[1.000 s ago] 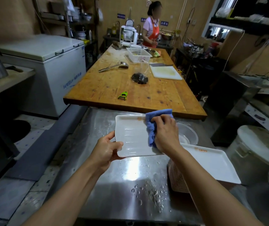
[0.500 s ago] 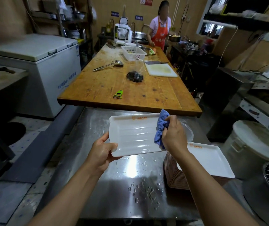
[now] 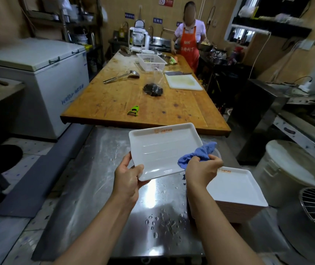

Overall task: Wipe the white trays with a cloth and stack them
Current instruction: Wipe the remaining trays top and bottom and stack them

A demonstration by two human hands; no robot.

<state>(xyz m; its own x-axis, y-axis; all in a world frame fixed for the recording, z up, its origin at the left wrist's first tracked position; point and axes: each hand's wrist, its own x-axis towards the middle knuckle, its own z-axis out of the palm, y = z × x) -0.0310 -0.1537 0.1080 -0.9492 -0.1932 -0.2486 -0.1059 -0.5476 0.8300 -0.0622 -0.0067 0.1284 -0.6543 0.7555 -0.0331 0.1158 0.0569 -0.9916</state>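
Tray (image 3: pixel 162 150) held tilted above steel worktop (image 3: pixel 99 169), left hand (image 3: pixel 129 177) pinching near-left corner, thumb on top. Right hand (image 3: pixel 202 169) fingers bunched round blue cloth (image 3: pixel 196 154) at tray's right edge. Stack (image 3: pixel 237 188) waits by worktop's right edge. Best: flatten cloth, wipe full strokes along ridges, rim too; hold tray firm.

Two bare forearms reach forward. The left hand (image 3: pixel 129 177) grips a tray's near-left corner; the right hand (image 3: pixel 200 169) is curled, clutching a cloth.

Commercial kitchen: steel counter (image 3: pixel 99 169), chest freezer (image 3: pixel 38 77), aproned cook (image 3: pixel 190 41).
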